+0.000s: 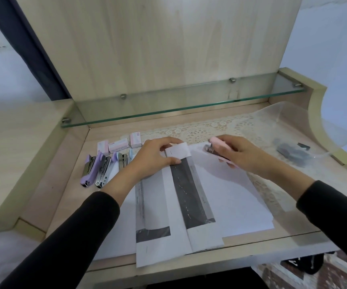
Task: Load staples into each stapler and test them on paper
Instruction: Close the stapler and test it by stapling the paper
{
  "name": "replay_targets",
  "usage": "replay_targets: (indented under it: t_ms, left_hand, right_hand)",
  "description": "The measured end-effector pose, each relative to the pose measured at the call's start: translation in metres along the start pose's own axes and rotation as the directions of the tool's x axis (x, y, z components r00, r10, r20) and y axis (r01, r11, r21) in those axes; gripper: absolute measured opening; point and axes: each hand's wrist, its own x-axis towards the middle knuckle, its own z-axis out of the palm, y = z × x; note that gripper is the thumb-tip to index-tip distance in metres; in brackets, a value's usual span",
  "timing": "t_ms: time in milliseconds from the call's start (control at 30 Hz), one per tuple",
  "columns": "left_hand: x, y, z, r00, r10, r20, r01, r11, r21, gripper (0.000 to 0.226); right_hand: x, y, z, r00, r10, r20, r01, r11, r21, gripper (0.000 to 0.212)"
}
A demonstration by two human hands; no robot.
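Note:
My right hand (239,154) grips a pink stapler (217,143) just right of the folded top end of a paper strip (177,153). My left hand (153,156) pinches that folded end, thumb under and fingers over it. The paper (191,205) has a dark printed band with a row of staples along it and lies over other white sheets (230,197). Left of my left hand lie two purple staplers (89,171) swung open and a light blue one (124,159), partly hidden. Three small staple boxes (118,145) stand behind them.
A glass shelf (178,103) juts out above the back of the desk. A lace mat (205,130) lies under the papers. At the right a clear plastic bag (293,152) holds dark items. The desk's front edge (168,265) is close, and a raised ledge (22,147) borders the left.

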Motion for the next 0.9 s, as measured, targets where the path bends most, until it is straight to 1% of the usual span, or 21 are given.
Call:
replay_targets:
  t_ms: [33, 67, 100, 133, 200, 267, 333, 433, 567, 667, 800, 900]
  left_hand:
    - [0.001, 0.0, 0.0, 1.0, 0.008, -0.012, -0.008, 1.0, -0.016, 0.04]
    - [0.002, 0.001, -0.001, 1.0, 0.015, -0.021, -0.016, 0.999, -0.044, 0.038]
    - [0.002, 0.003, -0.002, 0.999, 0.02, -0.025, -0.022, 0.997, -0.073, 0.037]
    - [0.002, 0.005, -0.003, 0.999, 0.027, -0.031, -0.03, 0.995, -0.09, 0.036]
    - [0.004, 0.01, -0.005, 0.998, 0.051, -0.039, -0.055, 0.995, -0.087, 0.034]
    - [0.004, 0.017, -0.006, 0.995, 0.09, -0.042, -0.092, 0.993, -0.069, 0.033]
    - [0.005, 0.022, -0.006, 0.991, 0.126, -0.051, -0.128, 0.991, -0.048, 0.034]
    - [0.004, 0.029, -0.007, 0.983, 0.17, -0.075, -0.173, 0.984, -0.031, 0.035]
    - [-0.002, 0.036, -0.01, 0.974, 0.193, -0.12, -0.197, 0.98, -0.023, 0.035]
    - [-0.004, 0.039, -0.012, 0.965, 0.219, -0.145, -0.222, 0.975, -0.002, 0.031]
    - [-0.004, 0.039, -0.012, 0.958, 0.228, -0.174, -0.24, 0.969, -0.054, 0.03]
    - [-0.004, 0.039, -0.012, 0.942, 0.261, -0.21, -0.272, 0.962, -0.022, 0.031]
  right_hand:
    - [0.0, -0.001, 0.0, 1.0, 0.002, 0.009, -0.002, 1.0, -0.006, 0.041]
    - [0.0, -0.002, 0.0, 1.0, 0.005, 0.02, -0.005, 1.0, -0.022, 0.048]
    - [0.0, -0.002, -0.001, 1.0, 0.002, 0.027, -0.001, 0.999, -0.047, 0.048]
    - [0.001, -0.003, -0.003, 0.999, -0.005, 0.041, 0.008, 0.998, -0.068, 0.043]
    - [0.005, -0.004, -0.005, 0.998, 0.002, 0.064, 0.002, 0.998, -0.065, 0.023]
    - [0.008, -0.008, -0.006, 0.996, 0.016, 0.086, -0.01, 0.997, -0.07, 0.026]
    - [0.012, -0.012, -0.007, 0.996, -0.013, 0.085, 0.02, 0.997, -0.074, 0.028]
    - [0.015, -0.019, -0.007, 0.997, -0.06, 0.057, 0.065, 0.994, -0.093, 0.025]
    - [0.017, -0.025, -0.005, 0.996, -0.083, 0.015, 0.084, 0.989, -0.123, 0.027]
    - [0.018, -0.029, -0.004, 0.996, -0.092, 0.016, 0.093, 0.987, -0.127, 0.026]
    - [0.018, -0.032, -0.005, 0.995, -0.094, 0.008, 0.095, 0.987, -0.131, 0.026]
    - [0.018, -0.034, -0.005, 0.995, -0.095, 0.013, 0.096, 0.987, -0.129, 0.026]
